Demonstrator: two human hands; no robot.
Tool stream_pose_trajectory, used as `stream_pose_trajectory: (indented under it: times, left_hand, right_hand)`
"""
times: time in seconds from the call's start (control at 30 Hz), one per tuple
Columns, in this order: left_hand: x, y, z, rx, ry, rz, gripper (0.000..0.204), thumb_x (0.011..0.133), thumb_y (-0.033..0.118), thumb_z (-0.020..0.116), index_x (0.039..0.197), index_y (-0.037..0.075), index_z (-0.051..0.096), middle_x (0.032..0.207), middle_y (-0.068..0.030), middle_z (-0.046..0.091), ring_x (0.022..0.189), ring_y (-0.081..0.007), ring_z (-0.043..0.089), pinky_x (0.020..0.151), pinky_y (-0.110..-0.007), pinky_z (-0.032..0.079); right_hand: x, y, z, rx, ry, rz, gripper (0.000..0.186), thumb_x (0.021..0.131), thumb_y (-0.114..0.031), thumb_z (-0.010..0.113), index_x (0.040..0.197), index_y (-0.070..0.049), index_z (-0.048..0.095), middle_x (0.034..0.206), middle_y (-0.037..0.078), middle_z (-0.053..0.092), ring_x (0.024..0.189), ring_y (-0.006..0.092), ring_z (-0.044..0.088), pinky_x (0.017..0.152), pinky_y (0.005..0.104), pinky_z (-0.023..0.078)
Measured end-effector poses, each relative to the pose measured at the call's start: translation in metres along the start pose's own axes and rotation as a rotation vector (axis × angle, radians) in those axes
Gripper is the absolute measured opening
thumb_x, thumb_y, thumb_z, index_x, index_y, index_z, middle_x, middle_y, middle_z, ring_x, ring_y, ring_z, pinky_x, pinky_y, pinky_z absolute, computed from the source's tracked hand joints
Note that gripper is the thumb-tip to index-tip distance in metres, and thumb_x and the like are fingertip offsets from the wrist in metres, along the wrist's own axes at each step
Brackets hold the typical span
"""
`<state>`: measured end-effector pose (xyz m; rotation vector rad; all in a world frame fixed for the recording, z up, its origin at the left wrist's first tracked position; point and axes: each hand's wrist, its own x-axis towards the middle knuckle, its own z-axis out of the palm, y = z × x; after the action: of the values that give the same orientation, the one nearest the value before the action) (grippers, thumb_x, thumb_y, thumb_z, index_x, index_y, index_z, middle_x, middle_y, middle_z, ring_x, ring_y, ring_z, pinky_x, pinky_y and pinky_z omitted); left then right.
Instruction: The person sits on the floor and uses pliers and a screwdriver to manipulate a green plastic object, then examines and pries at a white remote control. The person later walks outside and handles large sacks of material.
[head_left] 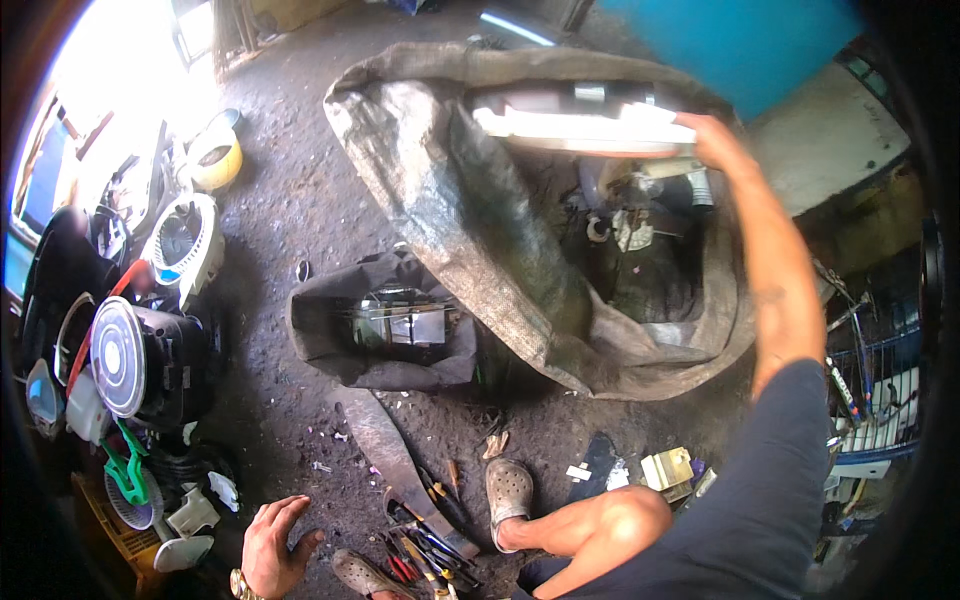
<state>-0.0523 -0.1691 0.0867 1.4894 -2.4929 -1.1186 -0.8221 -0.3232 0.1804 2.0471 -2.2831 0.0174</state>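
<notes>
My right arm reaches out over a large worn woven sack (470, 240) with a wide gaping mouth. At its far side my right hand (716, 142) grips one end of a long white piece (590, 130), blurred by motion and too bright to name more closely. Below it, mixed scrap pieces (632, 230) lie inside the sack. Low in the view, my left hand (275, 545) hovers over the dirt floor, fingers stretched and apart, holding nothing. To its right lies a heap of hand tools (425, 550), pliers and screwdrivers among them.
A smaller dark bag (385, 375) with glassy, shiny pieces stands against the big sack. Plastic appliance parts and fan housings (180, 240) are piled along the left. A long flat metal blade (385, 440) lies near my feet. A wire rack (885, 390) stands at right.
</notes>
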Motion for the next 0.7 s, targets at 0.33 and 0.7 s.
stream_pose_trajectory:
  times: [0.33, 0.7]
  left_hand:
    - [-0.054, 0.031, 0.039, -0.060, -0.043, 0.164, 0.039, 0.083, 0.023, 0.076, 0.115, 0.001, 0.066, 0.111, -0.0172, 0.069, 0.103, -0.0342, 0.065, 0.090, -0.042, 0.051]
    - [0.005, 0.054, 0.257, -0.846, -0.343, -0.510, 0.080, 0.088, 0.064, 0.064, 0.140, 0.004, 0.049, 0.132, -0.0146, 0.059, 0.107, -0.0273, 0.061, 0.084, -0.047, 0.052]
  right_hand:
    - [-0.416, -0.089, -0.040, -0.204, -0.214, 0.104, 0.028, 0.078, -0.007, 0.067, 0.106, -0.009, 0.067, 0.115, 0.011, 0.061, 0.121, 0.0291, 0.054, 0.107, 0.0555, 0.035]
    - [-0.528, -0.212, 0.100, -0.065, -0.135, -0.073, 0.046, 0.064, -0.006, 0.066, 0.109, -0.003, 0.061, 0.110, 0.014, 0.056, 0.112, 0.0308, 0.051, 0.101, 0.0433, 0.038]
